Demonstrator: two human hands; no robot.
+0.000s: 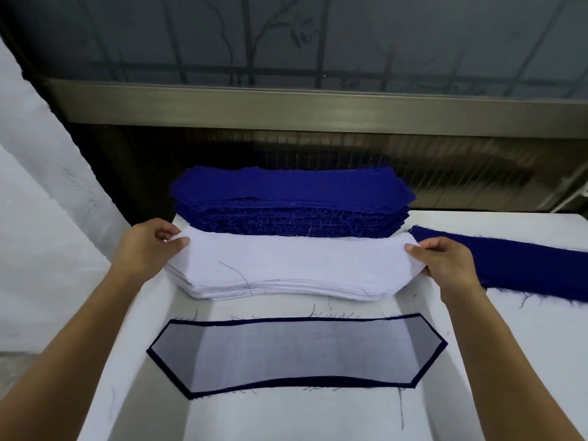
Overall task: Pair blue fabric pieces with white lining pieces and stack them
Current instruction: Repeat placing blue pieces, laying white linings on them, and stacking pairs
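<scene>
A tall stack of blue fabric pieces (291,202) stands at the back of the white table (509,361). In front of it lies a stack of white lining pieces (296,268). My left hand (152,246) pinches the left end of the top white lining piece, and my right hand (445,259) pinches its right end. Nearer to me lies a finished pair (296,351): a thin white lining on a blue piece, with a dark blue border showing all round.
Another pile of blue fabric (525,265) lies flat to the right of my right hand. A metal window frame (286,106) and a dark slatted wall run behind the table. Loose threads dot the tabletop.
</scene>
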